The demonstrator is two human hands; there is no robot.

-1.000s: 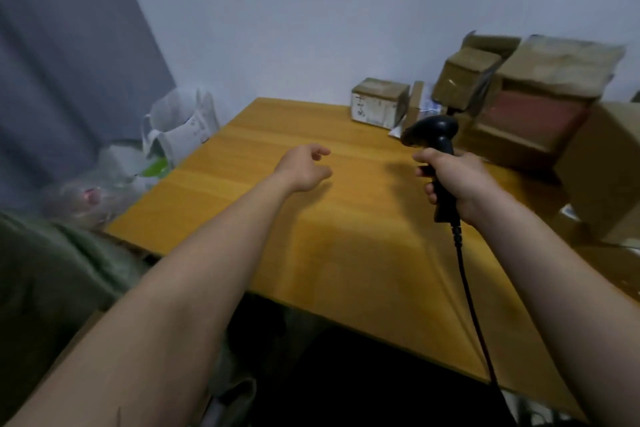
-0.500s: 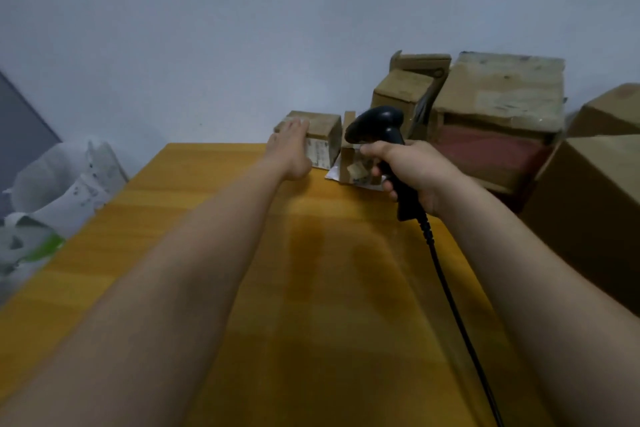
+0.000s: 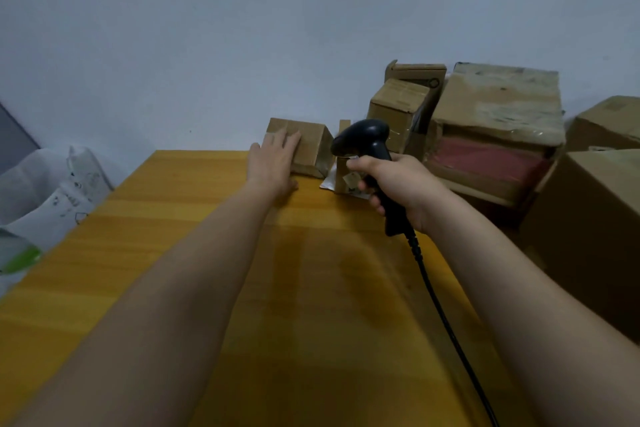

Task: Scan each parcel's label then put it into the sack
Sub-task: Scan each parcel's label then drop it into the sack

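A small brown cardboard parcel (image 3: 311,146) lies tilted at the far edge of the orange wooden table (image 3: 242,288), against the wall. My left hand (image 3: 273,163) lies on its near side with the fingers stretched over its top. My right hand (image 3: 398,184) grips a black corded barcode scanner (image 3: 367,146), its head pointing left towards the parcel. A thin cardboard parcel (image 3: 343,170) stands just behind the scanner on a white slip. The white sack (image 3: 52,191) stands open off the table's left edge.
Several larger cardboard boxes (image 3: 495,128) are stacked at the back right, and a big carton (image 3: 588,218) fills the right side. The scanner's black cable (image 3: 446,315) runs down across the table towards me. A grey curtain edge shows at far left.
My view swung right and closer to the wall. My left hand reached forward from mid-table onto the small parcel, which now sits tilted. The scanner moved forward with my right hand.
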